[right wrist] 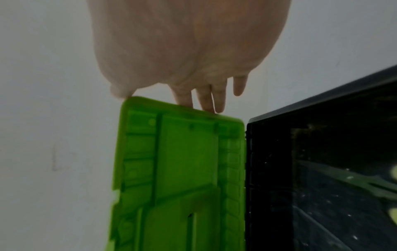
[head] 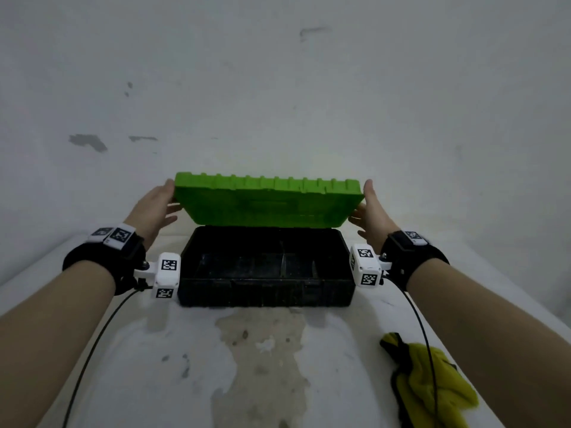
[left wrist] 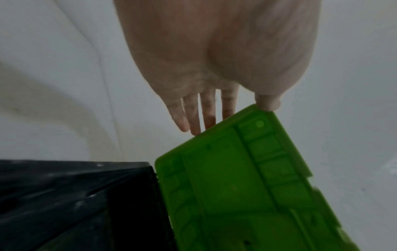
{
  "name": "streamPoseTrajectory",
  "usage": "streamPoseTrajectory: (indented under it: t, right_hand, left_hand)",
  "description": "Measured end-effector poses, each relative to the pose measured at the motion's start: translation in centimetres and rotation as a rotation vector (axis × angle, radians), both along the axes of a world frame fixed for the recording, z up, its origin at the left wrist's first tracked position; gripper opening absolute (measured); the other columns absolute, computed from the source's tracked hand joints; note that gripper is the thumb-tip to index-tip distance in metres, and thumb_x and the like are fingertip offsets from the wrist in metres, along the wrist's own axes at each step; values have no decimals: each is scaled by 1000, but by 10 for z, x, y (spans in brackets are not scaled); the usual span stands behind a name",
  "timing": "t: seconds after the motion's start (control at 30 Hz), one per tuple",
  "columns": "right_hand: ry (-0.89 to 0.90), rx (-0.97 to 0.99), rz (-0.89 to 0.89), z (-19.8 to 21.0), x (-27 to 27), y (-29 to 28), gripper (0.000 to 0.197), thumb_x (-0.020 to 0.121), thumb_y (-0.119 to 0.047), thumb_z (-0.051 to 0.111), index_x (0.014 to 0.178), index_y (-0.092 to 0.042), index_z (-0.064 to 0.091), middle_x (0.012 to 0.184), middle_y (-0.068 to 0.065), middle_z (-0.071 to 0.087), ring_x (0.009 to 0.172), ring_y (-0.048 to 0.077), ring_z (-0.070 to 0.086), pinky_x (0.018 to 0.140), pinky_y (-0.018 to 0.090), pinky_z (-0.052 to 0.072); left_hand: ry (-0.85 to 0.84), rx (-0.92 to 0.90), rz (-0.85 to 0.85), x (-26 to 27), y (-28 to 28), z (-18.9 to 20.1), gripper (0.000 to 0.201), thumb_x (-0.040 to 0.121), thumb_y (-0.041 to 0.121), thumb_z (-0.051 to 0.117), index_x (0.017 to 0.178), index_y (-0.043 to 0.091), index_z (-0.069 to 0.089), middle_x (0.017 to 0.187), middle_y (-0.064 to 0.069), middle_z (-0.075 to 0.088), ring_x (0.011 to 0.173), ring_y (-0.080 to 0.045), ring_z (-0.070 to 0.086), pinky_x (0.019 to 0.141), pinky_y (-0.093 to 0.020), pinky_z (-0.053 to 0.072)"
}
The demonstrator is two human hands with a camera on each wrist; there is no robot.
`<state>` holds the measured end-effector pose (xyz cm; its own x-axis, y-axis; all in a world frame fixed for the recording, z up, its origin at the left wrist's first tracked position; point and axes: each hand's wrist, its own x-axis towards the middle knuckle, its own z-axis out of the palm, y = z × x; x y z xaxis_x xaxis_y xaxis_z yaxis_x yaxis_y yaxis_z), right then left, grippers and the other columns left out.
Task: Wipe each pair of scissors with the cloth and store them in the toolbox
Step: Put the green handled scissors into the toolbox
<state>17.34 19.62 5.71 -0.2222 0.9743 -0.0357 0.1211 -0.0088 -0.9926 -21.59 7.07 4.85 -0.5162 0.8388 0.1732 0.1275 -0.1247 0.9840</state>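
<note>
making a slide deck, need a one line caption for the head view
Left hand and right hand steady the raised green lid of the black toolbox; yellow cloth lies nearby.

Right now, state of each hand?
Left hand: open, straight fingers and thumb steadying the green toolbox lid at its left end.
Right hand: open, same at the right end.

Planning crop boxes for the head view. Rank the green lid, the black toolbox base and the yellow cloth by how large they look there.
1. black toolbox base and green lid: near equal in width; the lid is tilted, so no ranking between them.
2. yellow cloth: clearly smallest, though nearest the camera and cut by the frame edge.
</note>
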Motion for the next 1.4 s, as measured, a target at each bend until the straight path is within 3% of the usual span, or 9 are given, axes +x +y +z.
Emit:
streamPoseTrajectory:
  t: [0.13, 0.23, 0.33, 0.43, 0.53, 0.6, 0.73, 1.13, 1.4]
  right_hand:
    - [-69, 21, 60, -13, 6, -30, 83, 84, -76, 44, 148, -25, 35, 151, -4, 38, 138, 18, 36, 114, 41, 21]
    - [-106, 97, 49, -24, 9, -47, 62, 91, -56, 55, 139, -17, 49, 125, -2, 52, 111, 9, 53, 98, 28, 31]
    - [-99, 156, 37, -33, 13, -57, 89, 63, -77, 67, 128, -18, 61, 122, -4, 63, 92, -10, 54, 80, 18, 40]
    - [-120, 168, 36, -45, 19, -61, 98, 50, -78, 72, 128, -17, 62, 119, -2, 66, 95, -2, 61, 76, 16, 46]
    - [-198, 186, 41, -61, 27, -56, 112, 38, -87, 71, 127, -20, 62, 119, 1, 68, 101, 12, 66, 87, 28, 52]
    - [-283, 209, 77, -71, 32, -56, 102, 48, -84, 71, 131, -25, 60, 120, 0, 67, 105, 16, 65, 94, 35, 52]
    - [-372, 273, 147, -82, 36, -62, 55, 89, -42, 67, 139, -31, 49, 123, -5, 60, 114, 13, 56, 99, 30, 43]
    - [-557, 377, 77, -94, 33, -43, 64, 87, -52, 63, 143, -29, 43, 132, 1, 61, 118, 22, 58, 100, 44, 48]
    - [-717, 360, 37, -86, 30, -59, 56, 95, -42, 56, 144, -19, 41, 135, 9, 57, 119, 30, 55, 92, 34, 45]
  left_hand:
    - [81, -25, 19, 4, -36, -20, 30, 104, 40, 45, 124, 21, 56, 131, -5, 60, 123, -26, 58, 99, -37, 45]
    - [199, -47, 40, 5, -55, -31, 23, 102, 26, 52, 123, 21, 59, 124, -8, 64, 119, -28, 60, 98, -43, 46]
    - [279, -75, 56, 11, -67, -38, 31, 98, 20, 61, 127, 11, 62, 117, -10, 66, 104, -22, 60, 97, -41, 47]
    - [294, -92, 80, 16, -72, -46, 32, 92, 21, 69, 121, 8, 65, 112, -10, 68, 103, -21, 62, 95, -32, 46]
    - [300, -129, 90, 13, -74, -59, 30, 87, 19, 75, 114, 9, 66, 115, -15, 70, 110, -27, 65, 103, -42, 48]
    - [317, -167, 65, 11, -76, -68, 30, 86, 15, 76, 113, 8, 66, 115, -18, 70, 110, -29, 65, 101, -42, 49]
    - [384, -201, 48, 12, -80, -85, 27, 85, 13, 77, 109, 12, 65, 110, -13, 71, 102, -23, 65, 92, -35, 49]
    - [505, -219, 130, 14, -65, -95, 35, 86, 22, 75, 118, 12, 64, 120, -13, 70, 106, -27, 66, 96, -39, 50]
    - [607, -306, 68, 23, -78, -89, 46, 94, 30, 66, 135, 12, 55, 134, -10, 62, 123, -29, 57, 101, -39, 44]
